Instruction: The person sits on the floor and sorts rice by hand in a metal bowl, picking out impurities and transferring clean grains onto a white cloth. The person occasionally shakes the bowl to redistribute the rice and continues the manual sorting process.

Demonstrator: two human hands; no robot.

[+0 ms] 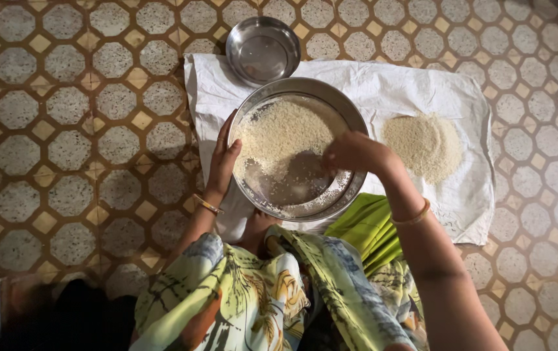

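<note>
While the steel plate [297, 148] is steadied by the left hand [222, 159] clasped on its rim, rice [279, 133] is picked through with right hand [351, 153] fingertips pinched together.

Bare tile floor [64, 130] left of cloth [467, 195]: open passage. Small bowl [262, 49] touches plate [298, 149] rim on far side. Grain pile [423, 144] sits right of plate; gap between them free.

Round steel plate [331, 104] tilted, white rice [279, 133] piled upper-left.
</note>
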